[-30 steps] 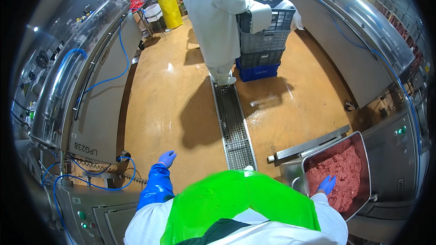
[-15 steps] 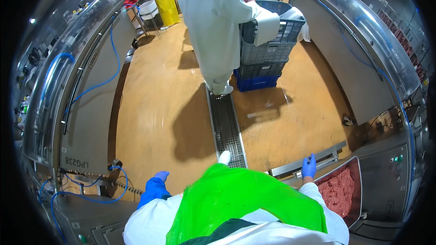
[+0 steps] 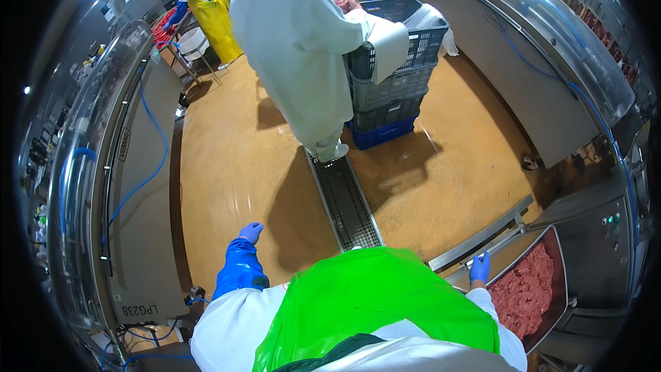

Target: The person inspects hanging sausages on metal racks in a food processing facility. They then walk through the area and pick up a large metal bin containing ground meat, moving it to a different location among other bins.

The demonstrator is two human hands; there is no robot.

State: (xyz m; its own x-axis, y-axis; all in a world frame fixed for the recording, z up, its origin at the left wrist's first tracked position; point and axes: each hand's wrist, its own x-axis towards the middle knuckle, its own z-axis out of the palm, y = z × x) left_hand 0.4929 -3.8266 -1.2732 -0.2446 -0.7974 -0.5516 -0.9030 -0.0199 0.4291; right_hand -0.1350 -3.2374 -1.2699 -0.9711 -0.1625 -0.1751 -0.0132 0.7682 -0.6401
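My left hand (image 3: 252, 233), in a blue glove below a blue sleeve guard, is held out over the orange floor. Its fingers look curled together, and I see nothing in them. My right hand (image 3: 480, 267), also blue-gloved, has its fingers apart and seems to hold nothing. Close beside it on the right is a metal tub (image 3: 559, 265) of ground meat (image 3: 527, 293); I cannot tell whether the hand touches its edge. A bright green apron (image 3: 372, 296) covers my front over white clothing.
Ahead, a person in a white coat (image 3: 292, 55) stands by stacked grey crates (image 3: 392, 89) on a blue base. A floor drain grate (image 3: 344, 200) runs toward me. Large steel machines flank both sides, the left one (image 3: 148, 200) trailing blue hoses. Farther left, someone in a yellow apron (image 3: 213, 21) works.
My view has tilted and turned, so the person and crates sit further left. Both hands appear slightly further right in view, the left one also higher. The right hand stays beside the tub.
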